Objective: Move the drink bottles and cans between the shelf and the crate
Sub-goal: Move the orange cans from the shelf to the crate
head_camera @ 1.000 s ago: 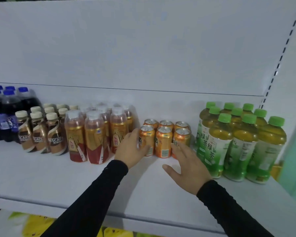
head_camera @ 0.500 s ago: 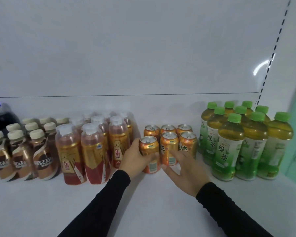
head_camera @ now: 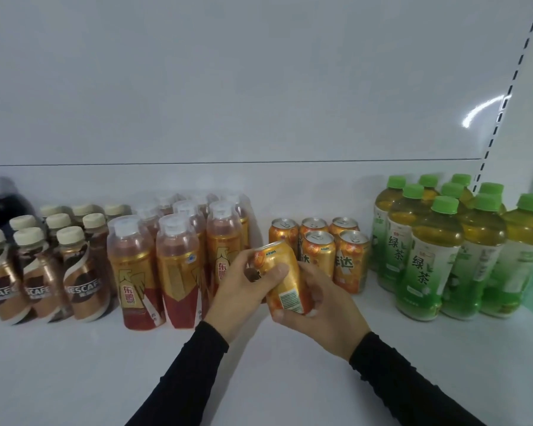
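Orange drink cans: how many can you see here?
6. One orange drink can is held in both hands, left hand and right hand; five orange cans stand on the white shelf behind. More may be hidden.

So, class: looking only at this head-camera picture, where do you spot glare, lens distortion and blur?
Head view: a curved streak of glare on the white back panel at right; wide-angle bending leans the green tea bottles and slotted upright; the held can is slightly soft.

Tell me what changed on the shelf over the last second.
The left hand gripped the front-left orange can, lifted it out of the group and tilted it; the right hand came in and now grips it too. Five orange cans stayed standing, and the coffee bottles, red-gold bottles and green tea bottles stayed put.
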The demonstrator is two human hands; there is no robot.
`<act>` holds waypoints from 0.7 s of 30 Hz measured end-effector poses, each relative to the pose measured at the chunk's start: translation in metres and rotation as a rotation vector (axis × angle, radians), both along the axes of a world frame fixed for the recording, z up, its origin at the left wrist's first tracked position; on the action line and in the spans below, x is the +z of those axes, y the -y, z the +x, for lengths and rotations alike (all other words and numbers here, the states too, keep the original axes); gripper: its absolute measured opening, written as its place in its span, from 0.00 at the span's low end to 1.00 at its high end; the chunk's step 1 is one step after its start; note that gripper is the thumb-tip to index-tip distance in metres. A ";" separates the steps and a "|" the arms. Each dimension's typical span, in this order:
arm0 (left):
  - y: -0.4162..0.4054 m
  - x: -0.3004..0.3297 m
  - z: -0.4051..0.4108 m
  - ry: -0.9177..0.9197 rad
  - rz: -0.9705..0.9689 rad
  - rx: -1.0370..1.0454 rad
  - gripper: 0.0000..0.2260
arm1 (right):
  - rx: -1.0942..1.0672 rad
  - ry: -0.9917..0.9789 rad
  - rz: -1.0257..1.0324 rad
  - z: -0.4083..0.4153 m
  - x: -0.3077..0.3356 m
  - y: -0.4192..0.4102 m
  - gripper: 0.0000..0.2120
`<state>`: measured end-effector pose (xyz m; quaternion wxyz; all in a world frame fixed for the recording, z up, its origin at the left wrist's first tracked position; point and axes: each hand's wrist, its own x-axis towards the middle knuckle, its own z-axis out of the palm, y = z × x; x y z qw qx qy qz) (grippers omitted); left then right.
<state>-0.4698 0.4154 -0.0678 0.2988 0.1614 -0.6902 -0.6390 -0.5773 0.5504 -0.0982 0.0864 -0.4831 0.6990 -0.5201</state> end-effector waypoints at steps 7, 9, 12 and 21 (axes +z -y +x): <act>-0.001 0.000 0.001 -0.033 0.099 -0.101 0.23 | 0.073 0.198 -0.091 -0.006 -0.004 0.002 0.32; -0.001 0.001 0.001 -0.030 0.144 -0.116 0.24 | 0.105 0.229 -0.090 -0.007 -0.003 0.003 0.32; -0.002 0.003 0.002 -0.055 0.138 -0.109 0.22 | 0.133 0.230 -0.057 -0.008 -0.004 0.004 0.36; -0.005 -0.002 -0.001 -0.116 0.121 0.033 0.22 | 0.020 0.050 0.030 -0.011 -0.010 0.003 0.45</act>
